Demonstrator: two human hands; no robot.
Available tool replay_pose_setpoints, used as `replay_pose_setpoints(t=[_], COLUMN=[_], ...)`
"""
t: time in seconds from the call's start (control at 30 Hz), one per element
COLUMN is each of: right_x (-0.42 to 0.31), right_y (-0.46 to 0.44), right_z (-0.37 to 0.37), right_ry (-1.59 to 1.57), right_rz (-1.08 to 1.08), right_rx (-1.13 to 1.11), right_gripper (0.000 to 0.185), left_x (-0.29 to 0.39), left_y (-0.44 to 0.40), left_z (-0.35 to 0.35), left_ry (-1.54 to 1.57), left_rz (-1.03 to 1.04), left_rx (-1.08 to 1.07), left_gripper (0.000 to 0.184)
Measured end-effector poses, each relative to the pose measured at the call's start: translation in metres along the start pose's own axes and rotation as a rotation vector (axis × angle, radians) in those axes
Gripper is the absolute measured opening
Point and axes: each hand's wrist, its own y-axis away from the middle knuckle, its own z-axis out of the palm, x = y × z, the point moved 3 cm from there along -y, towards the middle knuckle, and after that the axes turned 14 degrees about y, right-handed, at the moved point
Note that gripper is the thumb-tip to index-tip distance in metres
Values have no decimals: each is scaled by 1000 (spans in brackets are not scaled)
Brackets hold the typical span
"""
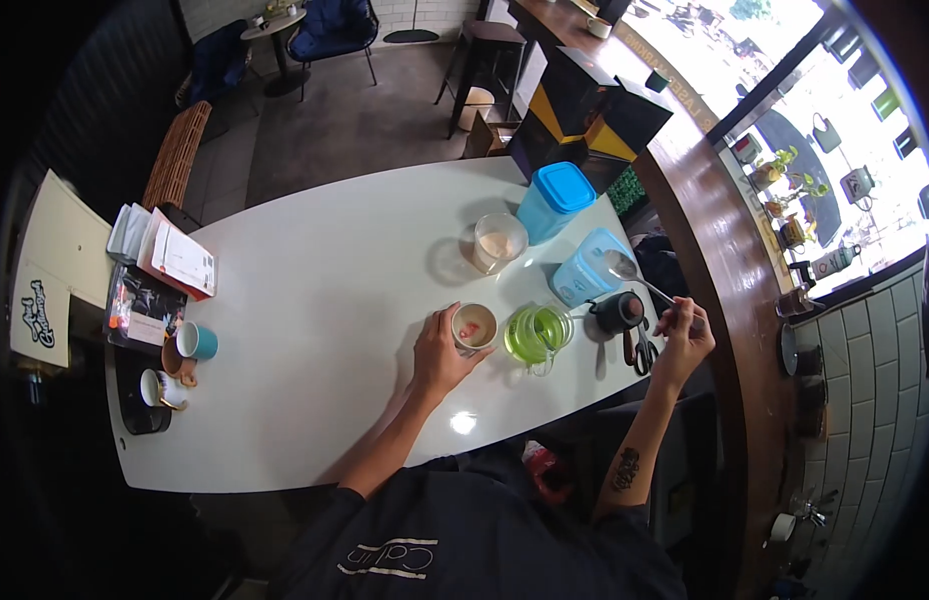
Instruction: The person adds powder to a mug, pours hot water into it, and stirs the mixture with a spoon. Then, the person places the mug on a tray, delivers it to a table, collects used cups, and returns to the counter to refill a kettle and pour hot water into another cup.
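My left hand (446, 352) is wrapped round a small cup (475, 327) with a little pink-red stuff at its bottom. In my right hand (686, 335) is the handle of a metal spoon (622, 266), its bowl over the open light-blue container (586, 276). Between my hands stands a glass jug (533, 335) of green liquid. Beyond the cup is a clear cup (498, 245) with pale contents, beside a blue-lidded container (557, 202). A dark round-topped item (619, 313) and black scissors (643, 350) lie near my right hand.
The white table (295, 300) has cups (197, 341) on a black tray (145, 418) and a paper holder (175, 255) at its left side. Black boxes (590, 115) stand past the far right edge, beside a wooden counter (685, 190).
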Motion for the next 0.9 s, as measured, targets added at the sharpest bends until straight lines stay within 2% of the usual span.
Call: replay_pose_setpoints(t=[0.07, 0.23, 0.27, 0.4, 0.47, 0.53, 0.57, 0.6, 0.67, 0.7, 0.73, 0.8, 0.83, 0.9], right_x=[11, 48, 52, 57, 69, 89, 104, 110, 126, 142, 144, 141, 140, 134], right_y=[-5, -13, -12, -10, -12, -1, 4, 13, 26, 33, 36, 41, 41, 38], right_z=[14, 53, 49, 22, -9, -27, -32, -30, -26, -21, -18, -9, -4, 0], right_ry=[110, 25, 26, 142, 736, 1067, 1140, 1165, 971, 888, 883, 835, 871, 913], right_rz=[-18, 144, 147, 147, -17, -190, -59, -49, 171, -11, -8, -133, -157, -93], right_rx=[-75, -329, -323, -320, -278, -253, -367, -416, -605, -539, -541, -376, -316, -348], right_gripper=[26, 25, 25, 46, 55, 63, 72, 82, 92, 98, 98, 97, 95, 95], left_x=[0, 2, 2, 4, 4, 2, 2, 2, 1, 0, 0, 2, 4, 8], left_y=[0, 0, 2, -1, -1, -1, -3, -4, -5, -6, -6, -5, -4, 1], left_z=[0, -1, -1, -2, -1, -1, -1, -2, -4, -6, -8, -13, -15, -21], left_ry=[-2, -3, -2, -7, -1, 6, 11, 17, 19, 34, 47, 43, 45, 51], left_rz=[2, -6, -3, -17, -12, -20, -14, -12, -11, -15, -20, -20, -19, -28], left_rx=[-16, -16, -22, -19, -26, -26, -33, -40, -51, -78, -103, -130, -158, -185], left_gripper=[85, 87, 87, 88, 87, 85, 85, 84, 84, 83, 83, 83, 83, 83])
